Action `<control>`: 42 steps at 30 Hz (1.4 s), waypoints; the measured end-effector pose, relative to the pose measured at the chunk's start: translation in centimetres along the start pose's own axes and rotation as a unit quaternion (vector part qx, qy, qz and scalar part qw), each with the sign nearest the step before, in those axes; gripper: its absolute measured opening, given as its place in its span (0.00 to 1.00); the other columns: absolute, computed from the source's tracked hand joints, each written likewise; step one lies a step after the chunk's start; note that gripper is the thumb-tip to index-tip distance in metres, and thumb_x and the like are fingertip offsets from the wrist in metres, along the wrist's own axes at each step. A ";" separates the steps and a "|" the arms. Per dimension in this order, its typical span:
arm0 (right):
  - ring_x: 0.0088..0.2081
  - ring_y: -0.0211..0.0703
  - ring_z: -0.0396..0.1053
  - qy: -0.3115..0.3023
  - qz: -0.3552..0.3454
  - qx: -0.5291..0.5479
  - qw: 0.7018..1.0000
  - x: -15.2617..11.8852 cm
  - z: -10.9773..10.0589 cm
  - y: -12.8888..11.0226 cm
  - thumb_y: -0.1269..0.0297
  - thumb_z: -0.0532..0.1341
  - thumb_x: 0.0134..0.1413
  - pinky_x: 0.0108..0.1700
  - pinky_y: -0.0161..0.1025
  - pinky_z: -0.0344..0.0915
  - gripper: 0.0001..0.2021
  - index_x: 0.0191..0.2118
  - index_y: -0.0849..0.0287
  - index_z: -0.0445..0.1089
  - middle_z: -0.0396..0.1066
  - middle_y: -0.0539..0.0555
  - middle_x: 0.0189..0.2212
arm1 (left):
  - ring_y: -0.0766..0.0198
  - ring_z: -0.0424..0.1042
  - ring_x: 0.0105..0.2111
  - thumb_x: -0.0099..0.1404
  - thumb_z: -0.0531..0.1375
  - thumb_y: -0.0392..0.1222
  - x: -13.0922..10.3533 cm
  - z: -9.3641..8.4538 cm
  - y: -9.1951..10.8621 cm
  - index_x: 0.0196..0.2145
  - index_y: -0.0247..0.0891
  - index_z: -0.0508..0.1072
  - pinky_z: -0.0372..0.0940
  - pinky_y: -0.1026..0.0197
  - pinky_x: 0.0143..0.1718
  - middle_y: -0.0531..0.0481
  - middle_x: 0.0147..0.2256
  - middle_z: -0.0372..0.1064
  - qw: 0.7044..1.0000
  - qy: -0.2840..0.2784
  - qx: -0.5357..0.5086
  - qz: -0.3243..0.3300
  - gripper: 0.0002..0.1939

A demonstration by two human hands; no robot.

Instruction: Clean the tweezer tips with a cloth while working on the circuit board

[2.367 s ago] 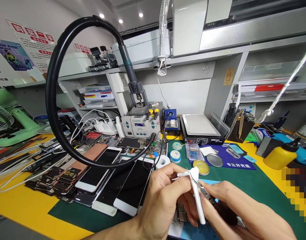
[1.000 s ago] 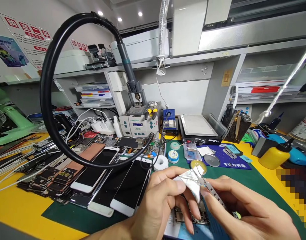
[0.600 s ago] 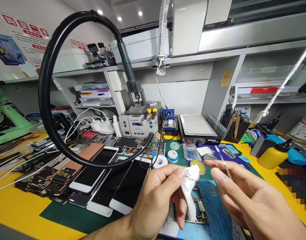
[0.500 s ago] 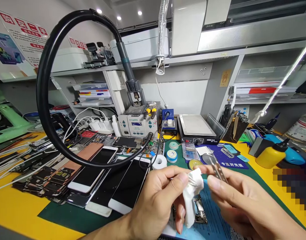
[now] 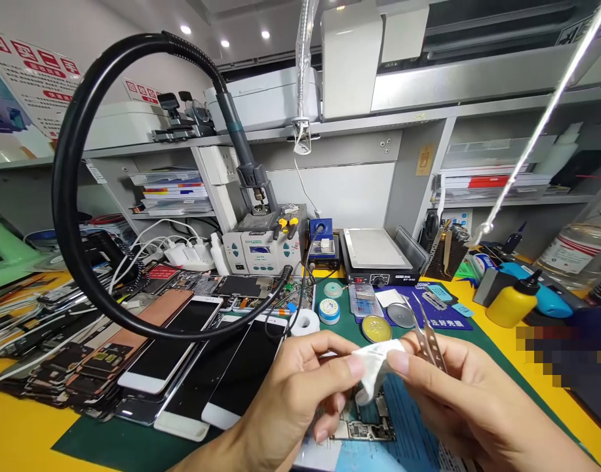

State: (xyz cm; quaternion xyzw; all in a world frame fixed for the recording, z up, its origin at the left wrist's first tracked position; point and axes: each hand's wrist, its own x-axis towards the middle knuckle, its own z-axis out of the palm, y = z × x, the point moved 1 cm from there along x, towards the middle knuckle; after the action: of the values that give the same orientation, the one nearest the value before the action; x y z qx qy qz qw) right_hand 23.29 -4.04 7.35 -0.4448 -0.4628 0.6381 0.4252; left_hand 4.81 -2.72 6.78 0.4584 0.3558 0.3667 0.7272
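Between my two hands a crumpled white tissue (image 5: 375, 362) is stretched. My left hand (image 5: 305, 387) pinches its left end between thumb and fingers. With the thumb and a finger, my right hand (image 5: 462, 393) grips the other end. The same hand also holds metal tweezers (image 5: 432, 346), their tips pointing up and away from me. Below the tissue a phone circuit board (image 5: 366, 429) lies on a blue printed mat (image 5: 411, 413), partly covered by my left fingers and the tissue.
Left of my hands lie several phones and screens (image 5: 170, 347). A hot-air station (image 5: 263, 252) stands behind, its black hose (image 5: 67, 196) looping over them. Further right are a heating plate (image 5: 379, 252), an open gold tin (image 5: 377, 328), a solder spool (image 5: 329, 311) and a yellow bottle (image 5: 514, 303).
The tissue hung down from my left hand before; now its upper edge is pulled across to my right thumb. My hands are closer together, and more of the circuit board shows. The camera view has shifted slightly.
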 end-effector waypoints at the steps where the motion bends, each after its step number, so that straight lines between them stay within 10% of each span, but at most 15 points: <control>1: 0.19 0.32 0.35 0.004 -0.006 -0.006 1.000 0.0 0.1 -0.1 0.44 0.66 0.52 0.18 0.34 0.34 0.23 0.22 0.54 0.58 0.43 0.39 0.16 | 0.75 0.49 0.17 0.62 0.63 0.48 0.0 0.0 0.0 0.39 0.34 0.71 0.45 0.71 0.14 0.54 0.22 0.58 1.000 -0.007 -0.011 -0.009 0.14; 6: 0.16 0.31 0.40 0.036 -0.034 -0.035 0.998 0.4 -0.1 -0.1 0.45 0.67 0.50 0.16 0.32 0.40 0.19 0.24 0.55 0.65 0.48 0.39 0.15 | 0.76 0.44 0.13 0.65 0.60 0.50 0.0 0.2 -0.1 0.34 0.37 0.67 0.41 0.71 0.13 0.57 0.18 0.56 0.999 -0.014 -0.016 -0.039 0.12; 12: 0.31 0.44 0.73 0.096 -0.195 -0.267 0.939 -0.2 -0.5 -0.3 0.51 0.61 0.58 0.32 0.34 0.71 0.12 0.32 0.52 0.76 0.75 0.49 0.28 | 0.74 0.50 0.16 0.63 0.62 0.50 -0.1 0.0 -0.2 0.31 0.36 0.67 0.46 0.70 0.16 0.55 0.19 0.59 0.998 0.056 0.010 0.035 0.14; 17: 0.24 0.42 0.72 0.132 -0.321 -0.319 0.882 -0.4 -0.2 -1.3 0.52 0.57 0.62 0.28 0.31 0.72 0.17 0.24 0.49 0.71 0.72 0.46 0.21 | 0.72 0.57 0.21 0.63 0.61 0.46 0.0 -0.2 0.2 0.30 0.33 0.70 0.51 0.68 0.20 0.51 0.25 0.63 0.993 0.068 0.011 0.091 0.12; 35: 0.29 0.42 0.73 0.089 -0.348 -0.371 0.856 -0.5 -0.3 -0.4 0.59 0.53 0.68 0.29 0.32 0.72 0.14 0.30 0.48 0.69 0.70 0.46 0.25 | 0.72 0.60 0.19 0.65 0.61 0.47 0.1 -0.2 -0.3 0.30 0.34 0.74 0.55 0.69 0.18 0.50 0.26 0.66 0.994 0.054 -0.001 0.093 0.13; 42: 0.30 0.42 0.69 0.097 -0.432 -0.476 0.760 -0.4 -0.8 1.4 0.66 0.58 0.64 0.29 0.36 0.70 0.07 0.46 0.55 0.69 0.65 0.51 0.30 | 0.75 0.61 0.15 0.63 0.64 0.51 0.3 -0.1 -1.0 0.29 0.32 0.73 0.53 0.71 0.16 0.50 0.25 0.67 0.996 0.033 0.019 0.078 0.17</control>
State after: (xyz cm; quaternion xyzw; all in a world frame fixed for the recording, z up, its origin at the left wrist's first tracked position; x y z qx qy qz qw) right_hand 24.01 -4.58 5.92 -0.4019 -0.8064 0.0379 0.4321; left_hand 5.03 -2.75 5.74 0.4858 0.3500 0.4303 0.6756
